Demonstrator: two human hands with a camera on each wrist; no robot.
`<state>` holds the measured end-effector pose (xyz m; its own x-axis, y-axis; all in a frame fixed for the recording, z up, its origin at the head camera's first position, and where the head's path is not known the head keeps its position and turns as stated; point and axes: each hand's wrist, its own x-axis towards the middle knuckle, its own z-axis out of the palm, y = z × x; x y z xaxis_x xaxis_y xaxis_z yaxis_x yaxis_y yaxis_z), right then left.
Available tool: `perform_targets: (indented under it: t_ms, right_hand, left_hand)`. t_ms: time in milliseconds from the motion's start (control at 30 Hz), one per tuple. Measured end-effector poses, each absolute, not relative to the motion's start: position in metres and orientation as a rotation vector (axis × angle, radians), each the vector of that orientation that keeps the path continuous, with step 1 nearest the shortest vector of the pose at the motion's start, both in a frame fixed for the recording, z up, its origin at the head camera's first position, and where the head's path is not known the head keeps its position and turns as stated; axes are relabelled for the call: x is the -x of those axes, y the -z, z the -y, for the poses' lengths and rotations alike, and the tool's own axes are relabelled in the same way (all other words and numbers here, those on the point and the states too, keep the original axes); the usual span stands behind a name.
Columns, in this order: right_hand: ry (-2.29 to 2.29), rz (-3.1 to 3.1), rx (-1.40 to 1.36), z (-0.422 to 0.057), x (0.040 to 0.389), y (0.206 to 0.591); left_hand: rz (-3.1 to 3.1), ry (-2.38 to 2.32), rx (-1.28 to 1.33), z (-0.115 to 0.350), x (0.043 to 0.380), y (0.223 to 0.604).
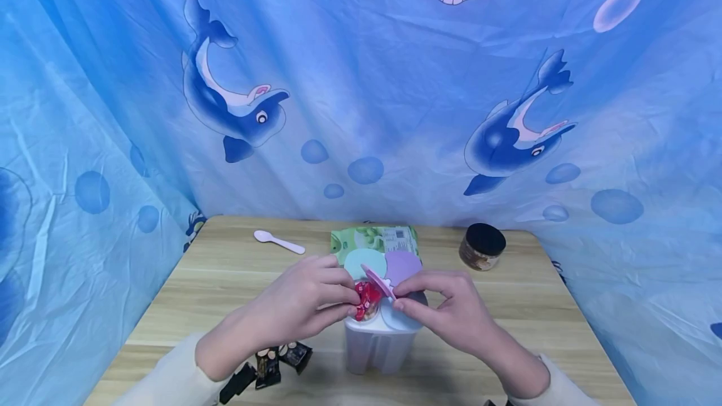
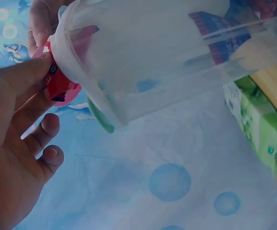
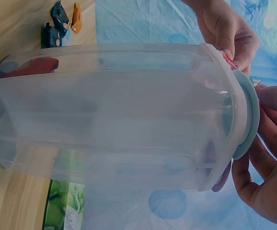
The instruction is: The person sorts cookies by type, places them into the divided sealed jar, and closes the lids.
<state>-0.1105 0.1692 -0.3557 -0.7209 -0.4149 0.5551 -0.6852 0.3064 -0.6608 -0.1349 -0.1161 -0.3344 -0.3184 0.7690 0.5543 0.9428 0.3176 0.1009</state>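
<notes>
Beside the left sleeve (image 1: 169, 371), at least three dark packets (image 1: 267, 368) lie on the wooden table (image 1: 214, 306). One clear container (image 1: 369, 351) stands upright beyond, topped by a mint lid (image 1: 364, 263), a purple lid (image 1: 405, 265) and a blue lid (image 1: 397, 316); the right hand (image 1: 451, 309) pinches a fourth, the tilted pink lid (image 1: 376, 279). The left hand (image 1: 310, 296), fingertips nearly together, pinches one red packet (image 1: 368, 298) at the opening. One green pack (image 1: 372, 238) crowds the far side; wood stretches towards one spoon (image 1: 282, 243) left and one jar (image 1: 482, 247) right, near the back edge.
</notes>
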Motion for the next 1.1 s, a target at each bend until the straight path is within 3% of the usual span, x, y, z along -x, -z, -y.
perform_targets:
  t_ms: [633, 1100]
  right_hand:
    - [-1.362, 2.275, -1.019, -0.168, 0.113, 0.36]
    - [-1.374, 2.239, -1.054, -0.169, 0.114, 0.361]
  left_hand:
    - [2.233, 0.208, 1.495, 0.112, 0.128, 0.33]
    - [2.144, 0.594, 1.497, 0.116, 0.147, 0.335]
